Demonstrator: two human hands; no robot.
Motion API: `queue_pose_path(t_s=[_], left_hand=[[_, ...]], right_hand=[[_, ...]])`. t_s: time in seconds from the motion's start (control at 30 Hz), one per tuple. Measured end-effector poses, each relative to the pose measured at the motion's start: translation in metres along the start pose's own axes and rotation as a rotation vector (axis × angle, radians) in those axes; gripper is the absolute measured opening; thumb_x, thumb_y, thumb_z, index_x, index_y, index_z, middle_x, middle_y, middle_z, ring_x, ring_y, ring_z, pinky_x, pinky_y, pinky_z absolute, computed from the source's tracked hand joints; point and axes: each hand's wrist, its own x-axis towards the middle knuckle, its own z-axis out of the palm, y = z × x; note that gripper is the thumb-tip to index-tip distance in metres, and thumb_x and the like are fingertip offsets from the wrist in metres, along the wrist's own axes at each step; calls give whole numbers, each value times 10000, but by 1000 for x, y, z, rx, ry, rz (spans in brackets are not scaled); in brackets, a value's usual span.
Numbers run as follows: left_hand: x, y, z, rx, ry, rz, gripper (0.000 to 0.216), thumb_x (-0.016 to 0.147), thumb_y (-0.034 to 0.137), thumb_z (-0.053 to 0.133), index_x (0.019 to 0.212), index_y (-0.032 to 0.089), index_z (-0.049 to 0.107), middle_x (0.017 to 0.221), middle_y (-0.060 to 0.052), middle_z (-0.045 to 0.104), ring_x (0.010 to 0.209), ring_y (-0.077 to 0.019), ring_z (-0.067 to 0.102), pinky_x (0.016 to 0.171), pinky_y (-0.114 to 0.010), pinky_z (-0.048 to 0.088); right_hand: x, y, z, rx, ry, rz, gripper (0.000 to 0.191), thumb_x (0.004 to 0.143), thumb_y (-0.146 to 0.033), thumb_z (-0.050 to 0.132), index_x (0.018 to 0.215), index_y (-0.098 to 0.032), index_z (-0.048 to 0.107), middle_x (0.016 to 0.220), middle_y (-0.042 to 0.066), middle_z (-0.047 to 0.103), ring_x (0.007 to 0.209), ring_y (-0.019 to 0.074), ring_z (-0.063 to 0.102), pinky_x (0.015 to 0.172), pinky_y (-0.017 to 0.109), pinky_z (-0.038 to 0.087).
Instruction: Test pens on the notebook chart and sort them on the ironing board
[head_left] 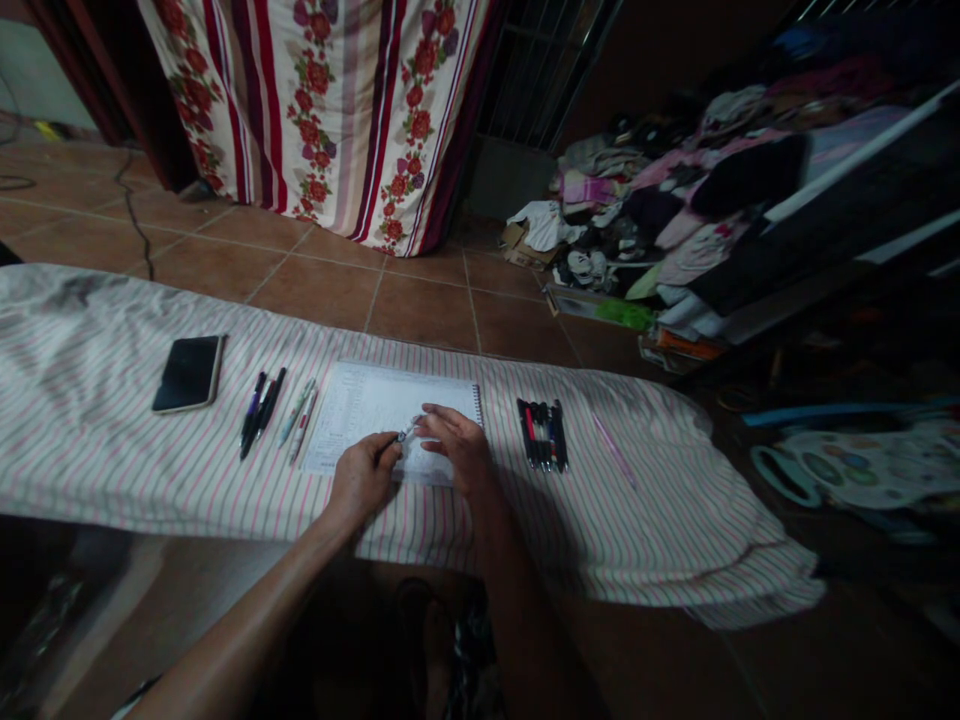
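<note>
My left hand (364,478) is closed around a pen (403,436) with a dark barrel and a pale, clear-looking end, held above an open spiral notebook (360,400). Close to the pale end is my right hand (459,448), its fingers stretched out and apart; whether they touch the pen is hard to make out. The notebook page carries faint writing or print. Left of it lie two light-coloured pens (301,420) and a small group of dark pens (262,410). On the right, several dark pens (544,436) lie side by side, with a pink pen (615,452) beyond.
A striped cloth (450,540) covers the long, low surface. A black phone or tablet (189,374) lies at its left. Behind are a tiled floor (420,300) and a floral curtain (337,110). Clothes (675,190) are heaped at the right, near a pale plastic item (862,465).
</note>
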Motion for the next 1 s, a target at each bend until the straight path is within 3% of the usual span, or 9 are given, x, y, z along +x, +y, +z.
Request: queue_pose_path(t_s=[0.17,0.3,0.4,0.57,0.77,0.87,1.0], left_hand=[[1,1,-3,35,7,-53,309,820,265,473,1050,146,640,917,-72,707,876,-193,630,783,-287,458],[1,1,-5,54,18,-96,313,818,273,480,1062,156,638,914,-74,710,872,-198,637,784,-303,460],[2,2,-4,59,13,-96,310,817,272,481,1054,156,643,937,-80,707,874,-200,637,776,-302,461],[3,0,2,50,-1,-74,314,816,265,474,1048,141,646,901,-87,712,845,-200,640,760,-298,463],[3,-2,6,44,2,-89,315,812,272,477,1051,150,644,927,-83,707,866,-197,630,765,-291,456],[3,-1,6,45,8,-83,309,807,266,487,1042,147,650,948,-92,703,878,-207,628,774,-305,453],[2,0,6,45,-1,-83,320,808,262,482,1052,136,645,935,-101,703,867,-213,632,769,-315,458]], right_hand=[[22,16,-29,-205,315,-159,266,671,-368,595,859,-187,648,701,26,649,605,142,588,540,254,458],[32,28,-46,-642,451,-342,206,699,-289,536,813,-198,682,774,44,634,643,157,563,674,290,439],[35,35,-47,-889,436,-426,243,761,-254,479,860,-188,690,850,78,619,676,163,553,730,299,419],[41,43,-40,-1022,317,-506,236,796,-225,504,930,-162,688,876,107,624,805,205,547,786,310,397],[39,45,-34,-1206,274,-472,260,796,-159,511,1009,-172,659,900,96,629,901,214,520,819,306,384],[37,42,-32,-1181,318,-454,322,781,-146,500,1077,-142,626,893,105,624,876,209,535,805,300,398],[38,36,-31,-891,391,-389,342,759,-171,440,1022,-130,656,883,94,621,747,167,559,750,290,430]])
